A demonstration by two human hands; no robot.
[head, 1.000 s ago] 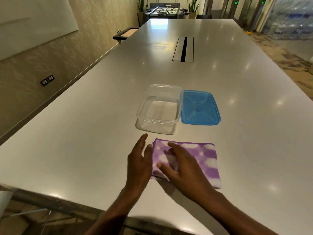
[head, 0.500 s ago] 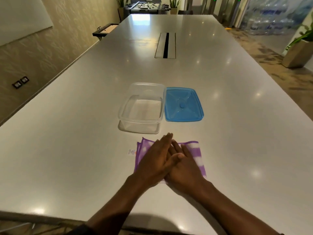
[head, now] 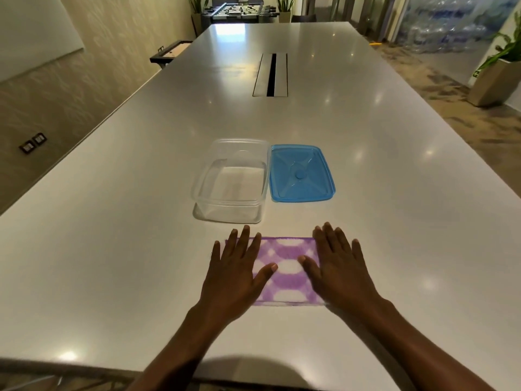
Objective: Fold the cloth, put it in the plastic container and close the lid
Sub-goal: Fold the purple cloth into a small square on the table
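A folded purple-and-white cloth (head: 284, 270) lies flat on the white table (head: 112, 249) near the front edge. My left hand (head: 235, 273) rests palm down on the cloth's left end, fingers spread. Over the right end my right hand (head: 339, 270) lies flat in the same way. Both hands press on the cloth and grip nothing. Just beyond the cloth stands an empty clear plastic container (head: 232, 180). Its blue lid (head: 300, 173) lies flat on the table, touching the container's right side.
A cable slot (head: 271, 75) is set into the table's middle, farther back. A potted plant (head: 499, 77) stands on the floor at the right. The table's left edge runs along a wall with sockets (head: 33, 143).
My hands were stacked together on the middle of the cloth. Now they have slid apart, one to each end, and the cloth lies smoother and flatter.
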